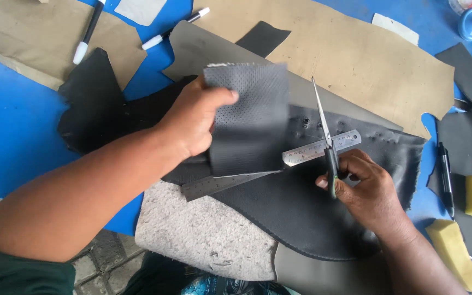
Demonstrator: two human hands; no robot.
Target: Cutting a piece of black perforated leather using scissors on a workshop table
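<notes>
Grey perforated leather piece (249, 117) is pinched in my left hand (195, 117) at frame centre, while my right hand (364, 186) grips scissors (326, 139).

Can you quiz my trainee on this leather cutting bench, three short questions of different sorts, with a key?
1. True or false: the right hand holds the scissors with the blades pointing away from the person.
2. Which does the left hand grip? A) a yellow sponge B) the grey perforated piece C) a marker
3. Fill in: the steel ruler lies on the black ______.

Key
1. True
2. B
3. leather sheet; the yellow sponges lie apart at the right, and the markers lie at the far side.
</notes>
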